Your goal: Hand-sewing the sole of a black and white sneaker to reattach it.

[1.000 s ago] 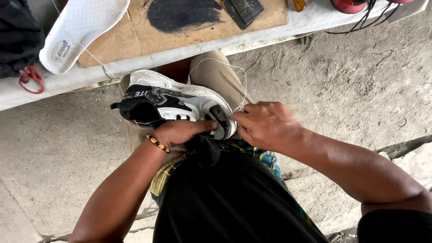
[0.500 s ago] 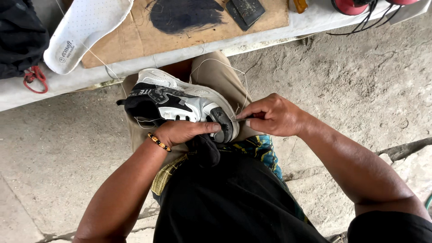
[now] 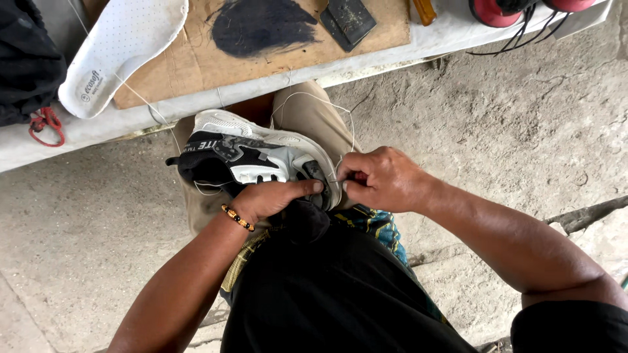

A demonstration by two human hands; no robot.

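The floor (image 3: pixel 497 117) was rough grey concrete, dusty and cracked. A pale tabletop (image 3: pixel 104 127) ran along the top, under soft daylight.

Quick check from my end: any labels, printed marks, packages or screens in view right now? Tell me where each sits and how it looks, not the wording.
Printed logo on the white insole: upper left on the bench, small dark mark near its heel end.
Lettered strap on the shoe: black band with white letters, on the heel side, shoe held on the lap by the left hand.
No packages or screens in view.
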